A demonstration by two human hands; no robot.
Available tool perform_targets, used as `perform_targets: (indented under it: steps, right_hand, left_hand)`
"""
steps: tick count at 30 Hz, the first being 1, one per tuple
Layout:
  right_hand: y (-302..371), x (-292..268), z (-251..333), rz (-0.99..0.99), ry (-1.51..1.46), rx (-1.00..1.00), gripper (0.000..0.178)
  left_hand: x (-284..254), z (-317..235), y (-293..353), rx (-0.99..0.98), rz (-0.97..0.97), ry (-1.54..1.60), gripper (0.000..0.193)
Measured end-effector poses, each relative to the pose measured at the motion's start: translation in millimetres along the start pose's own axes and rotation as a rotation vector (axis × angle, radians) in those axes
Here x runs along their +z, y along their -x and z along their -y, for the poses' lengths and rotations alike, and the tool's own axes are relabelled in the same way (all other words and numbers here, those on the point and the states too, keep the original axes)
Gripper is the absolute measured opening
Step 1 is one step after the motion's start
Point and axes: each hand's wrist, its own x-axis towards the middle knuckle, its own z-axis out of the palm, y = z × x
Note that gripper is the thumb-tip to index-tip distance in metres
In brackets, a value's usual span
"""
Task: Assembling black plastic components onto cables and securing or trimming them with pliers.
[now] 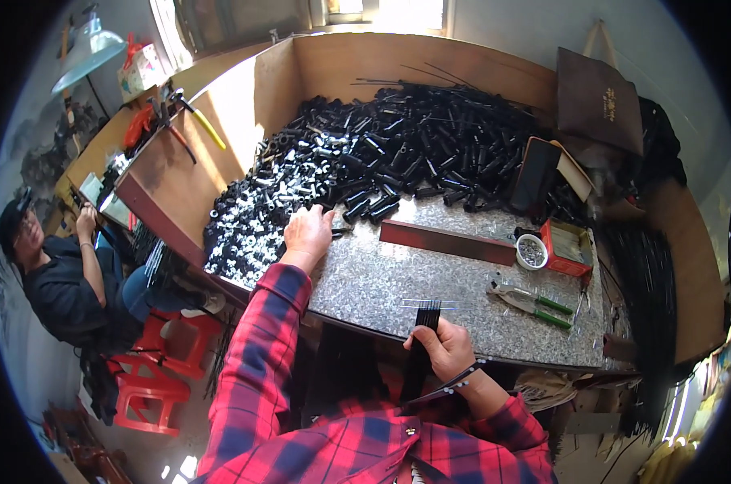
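My left hand [307, 229] reaches out to the near edge of a big heap of small black cylindrical parts [382, 153] on the speckled stone worktop [382, 274]; its fingers rest on the parts, and whether it grips one is hidden. My right hand [442, 347] sits at the front edge of the worktop, closed around a bundle of thin black rods [427, 319] that stand up out of the fist. A few thin metal pins [438, 304] lie just beyond that hand. Both sleeves are red and dark plaid.
A dark red flat bar [446, 242] lies across the middle. To the right are green-handled pliers [535, 302], a small round white cup [532, 251], and a red box [567, 246]. Wooden walls surround the bench. A person in black sits at far left [55, 274] near red stools [152, 379].
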Motion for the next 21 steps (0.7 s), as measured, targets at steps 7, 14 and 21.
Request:
perform_targets:
  steps: [7, 14, 21]
  right_hand:
    - [-1, -1, -9, -0.02, 0.005, -0.054, 0.03]
    - [-3, 0, -8, -0.005, 0.006, -0.069, 0.03]
    - [-1, 0, -7, -0.004, -0.024, -0.054, 0.029]
  left_hand:
    - [-7, 6, -7, 0.048, -0.098, 0.122, 0.022]
    - [-21, 11, 2, 0.06, -0.211, 0.318, 0.008]
    - [-16, 19, 5, 0.068, -0.048, 0.266, 0.01]
